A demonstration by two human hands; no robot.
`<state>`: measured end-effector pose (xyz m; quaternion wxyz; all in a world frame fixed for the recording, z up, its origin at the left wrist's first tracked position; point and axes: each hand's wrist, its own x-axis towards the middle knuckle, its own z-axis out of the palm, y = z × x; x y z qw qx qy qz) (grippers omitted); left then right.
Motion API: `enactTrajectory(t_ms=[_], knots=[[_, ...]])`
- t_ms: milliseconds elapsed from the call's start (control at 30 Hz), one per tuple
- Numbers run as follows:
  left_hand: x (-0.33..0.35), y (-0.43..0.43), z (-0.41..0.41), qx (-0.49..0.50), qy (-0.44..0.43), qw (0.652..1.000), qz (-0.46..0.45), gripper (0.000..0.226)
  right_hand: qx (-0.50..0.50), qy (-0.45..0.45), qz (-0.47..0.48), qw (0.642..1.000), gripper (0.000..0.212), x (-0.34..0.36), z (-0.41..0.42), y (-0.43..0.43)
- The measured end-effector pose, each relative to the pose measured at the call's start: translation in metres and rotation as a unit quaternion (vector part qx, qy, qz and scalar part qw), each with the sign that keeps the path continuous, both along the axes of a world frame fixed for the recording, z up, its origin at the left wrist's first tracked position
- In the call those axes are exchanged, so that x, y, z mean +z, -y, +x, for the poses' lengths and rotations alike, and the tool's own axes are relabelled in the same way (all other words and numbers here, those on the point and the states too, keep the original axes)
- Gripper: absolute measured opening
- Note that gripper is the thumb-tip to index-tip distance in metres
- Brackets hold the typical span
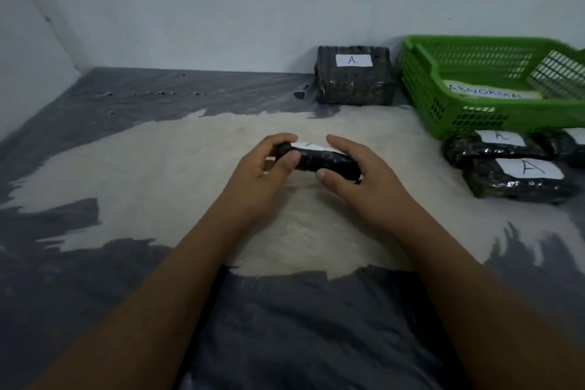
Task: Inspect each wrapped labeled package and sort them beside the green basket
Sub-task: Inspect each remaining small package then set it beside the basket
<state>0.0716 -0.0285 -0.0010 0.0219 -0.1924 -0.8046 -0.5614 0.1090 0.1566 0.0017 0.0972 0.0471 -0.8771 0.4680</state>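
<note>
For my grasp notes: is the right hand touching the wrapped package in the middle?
Touching. The head view shows the right hand with thumb on the wrapped package and fingers over its top; the left hand grips the other end.

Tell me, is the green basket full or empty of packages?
Empty as far as visible: the green basket holds only a paper marked ABNORMAL; its right end is cut off.

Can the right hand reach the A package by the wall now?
Probably not yet: the right hand and left hand grip the held package. Otherwise nothing lies between it and the wall package.
</note>
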Motion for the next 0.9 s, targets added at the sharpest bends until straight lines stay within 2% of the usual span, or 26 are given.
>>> enactTrajectory(t_ms=[100,167,267,400,500,667,800,900], knots=[[-0.007,-0.003,0.003,-0.026,0.000,0.999,-0.037,0.020,0.026,0.016,-0.059,0.998,0.047,-0.004,0.001,0.000],[-0.009,-0.003,0.003,-0.044,-0.003,0.997,-0.061,0.028,0.049,0.017,-0.083,0.995,0.040,-0.005,0.001,0.002],[-0.008,-0.005,0.005,-0.056,0.029,0.998,0.006,0.031,0.043,-0.013,-0.075,0.996,0.024,-0.008,-0.002,0.005],[-0.007,-0.012,0.004,-0.030,0.037,0.999,0.013,0.018,0.010,-0.043,-0.090,0.995,0.013,-0.014,-0.009,0.010],[-0.006,-0.013,0.001,-0.016,0.038,0.998,0.052,0.020,0.000,-0.059,-0.103,0.993,0.013,-0.014,-0.011,0.017],[-0.007,-0.015,0.001,0.018,0.022,0.995,0.097,0.016,0.030,-0.055,-0.200,0.978,0.016,-0.010,-0.010,0.021],[-0.003,-0.020,0.005,0.023,0.031,0.989,0.145,0.013,0.025,-0.085,-0.204,0.975,0.013,-0.007,-0.009,0.022],[-0.001,-0.021,0.006,0.032,0.017,0.989,0.144,0.010,0.044,-0.075,-0.207,0.974,0.010,-0.007,-0.007,0.021]])
